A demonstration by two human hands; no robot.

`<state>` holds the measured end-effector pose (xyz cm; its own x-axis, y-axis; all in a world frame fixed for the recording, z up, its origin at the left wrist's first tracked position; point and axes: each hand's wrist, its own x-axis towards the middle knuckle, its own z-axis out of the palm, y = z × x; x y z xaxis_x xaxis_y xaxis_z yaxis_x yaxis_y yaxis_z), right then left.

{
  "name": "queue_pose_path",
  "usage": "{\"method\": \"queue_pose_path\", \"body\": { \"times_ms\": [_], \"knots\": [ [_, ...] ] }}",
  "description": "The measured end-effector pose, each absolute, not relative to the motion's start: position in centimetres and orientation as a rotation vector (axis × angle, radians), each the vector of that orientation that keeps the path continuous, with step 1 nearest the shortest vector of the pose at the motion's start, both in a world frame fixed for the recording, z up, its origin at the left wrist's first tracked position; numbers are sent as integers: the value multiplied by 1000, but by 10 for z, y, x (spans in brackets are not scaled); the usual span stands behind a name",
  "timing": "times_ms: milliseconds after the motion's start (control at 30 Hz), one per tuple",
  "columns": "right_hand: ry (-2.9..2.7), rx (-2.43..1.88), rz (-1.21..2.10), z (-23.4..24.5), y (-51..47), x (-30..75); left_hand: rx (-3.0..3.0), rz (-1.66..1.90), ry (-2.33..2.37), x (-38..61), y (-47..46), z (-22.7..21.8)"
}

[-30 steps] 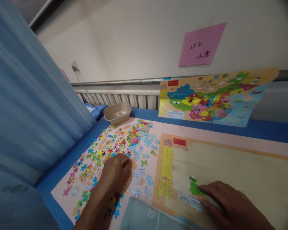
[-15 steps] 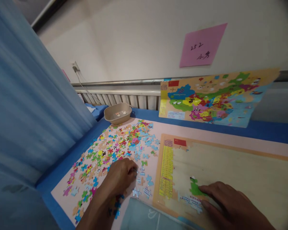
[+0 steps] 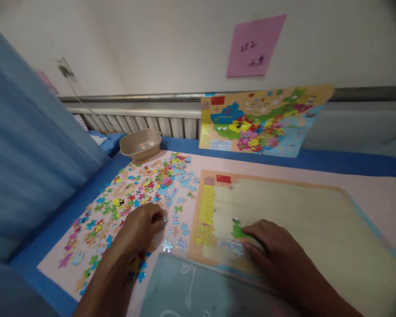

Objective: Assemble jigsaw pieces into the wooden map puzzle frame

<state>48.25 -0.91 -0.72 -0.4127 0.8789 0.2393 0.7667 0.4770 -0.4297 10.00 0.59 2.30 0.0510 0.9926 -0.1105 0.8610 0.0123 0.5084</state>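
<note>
My left hand [image 3: 141, 228] rests among the loose coloured puzzle pieces [image 3: 135, 193] on the pink mat, its fingers curled and pinched at a small pale piece [image 3: 165, 219]. My right hand [image 3: 273, 253] lies flat on the puzzle board [image 3: 300, 211], fingertips pressing on a green piece [image 3: 237, 230] fitted near the board's lower left. Along the board's left edge runs a yellow text strip with a red flag [image 3: 223, 178] at the top.
A finished map picture [image 3: 260, 121] leans against the wall rail at the back. A beige basket [image 3: 140, 144] with a few pieces stands at the back left. A blue curtain [image 3: 26, 154] hangs at the left. A clear plastic bag [image 3: 191, 290] lies at the near edge.
My left hand has slid right across the loose pieces and pinched at a pale piece. The view has swung to the right. My right hand stays on the green piece.
</note>
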Motion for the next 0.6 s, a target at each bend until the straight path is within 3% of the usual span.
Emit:
{"method": "queue_pose_path", "body": {
  "times_ms": [600],
  "knots": [
    [-2298, -1462, 486, 2, -14, 480, 1369, 681, 1795, 118, -1, 48]
  ]
}}
